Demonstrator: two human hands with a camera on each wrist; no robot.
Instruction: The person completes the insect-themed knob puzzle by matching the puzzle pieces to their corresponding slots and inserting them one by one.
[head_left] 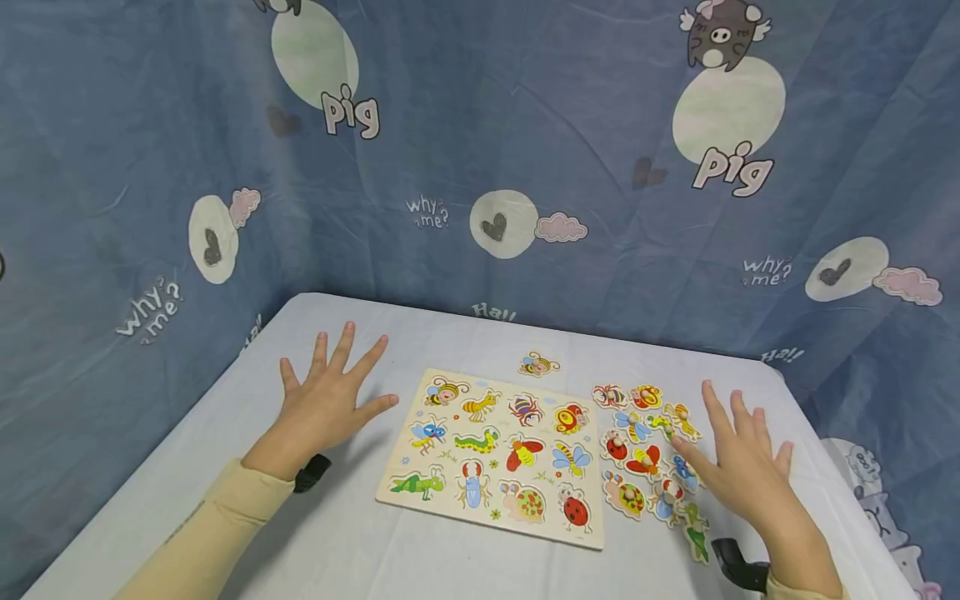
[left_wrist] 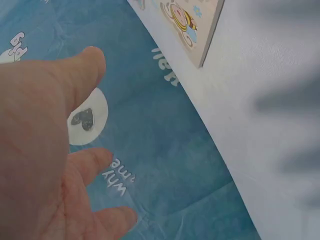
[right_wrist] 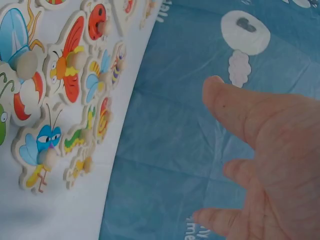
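Note:
A wooden insect puzzle board (head_left: 491, 458) lies flat on the table, with printed bugs in several rows. My left hand (head_left: 322, 404) is raised to the left of the board, fingers spread, holding nothing. To the board's right lies a cluster of loose knobbed pieces, among them a red-winged bug piece (head_left: 643, 461), a snail piece (head_left: 624, 495) and a grasshopper piece (head_left: 696, 533). Over the right edge of that cluster hovers my right hand (head_left: 750, 467), its fingers spread and grasping nothing. One bee piece (head_left: 538, 364) lies alone behind the board.
A white cloth covers the table (head_left: 337, 542). Behind it and at both sides hangs a blue curtain (head_left: 420, 275) with pig and cloud prints. A black strap mount (head_left: 738, 567) sits at my right wrist, and another black mount (head_left: 311, 473) at my left.

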